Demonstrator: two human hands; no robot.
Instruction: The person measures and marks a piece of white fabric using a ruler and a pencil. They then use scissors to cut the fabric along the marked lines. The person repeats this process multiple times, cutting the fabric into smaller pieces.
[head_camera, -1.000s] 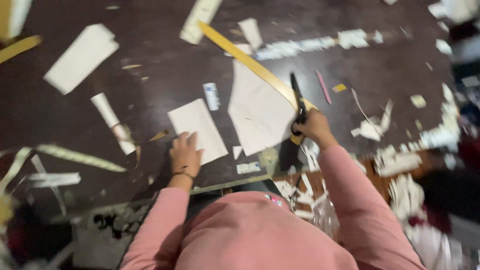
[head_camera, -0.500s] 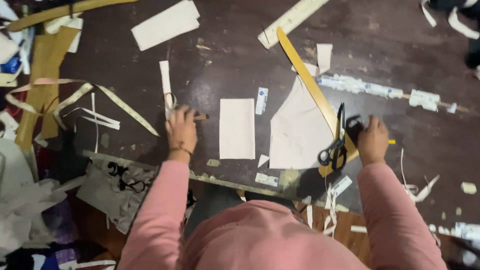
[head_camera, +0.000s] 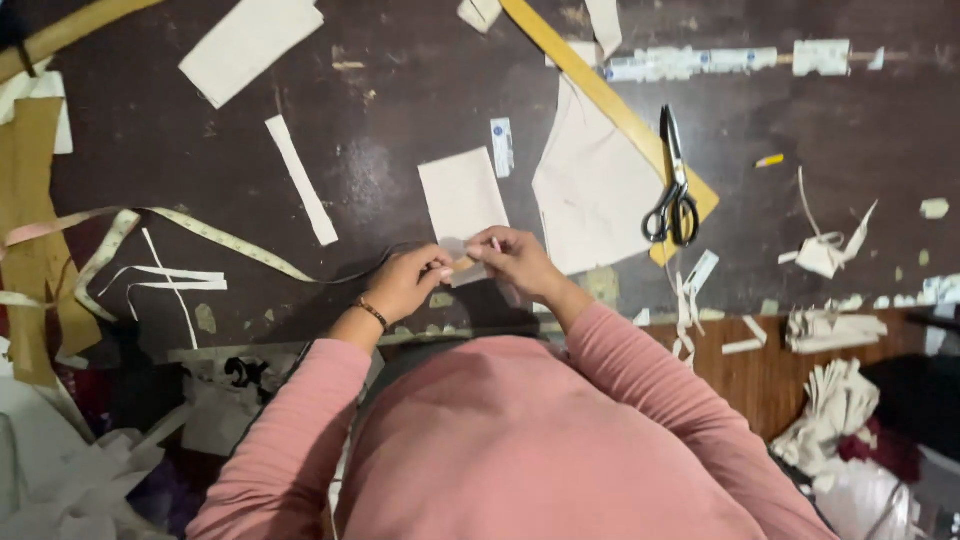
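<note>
Both hands have come together at the near edge of the desk (head_camera: 400, 110); the scissors (head_camera: 675, 185) now lie alone to the right. We see the left hand (head_camera: 405, 283) and right hand (head_camera: 515, 258) pinching 1 small pale scrap (head_camera: 462, 262) between narrow fingertips, just below the cream rectangle (head_camera: 462, 195), whose long axis runs near-to-far.

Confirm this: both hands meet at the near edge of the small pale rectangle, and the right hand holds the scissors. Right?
Not quite. In the head view the scissors lie alone on the yellow ruler. The left hand and right hand do meet at the rectangle's near edge.
</note>
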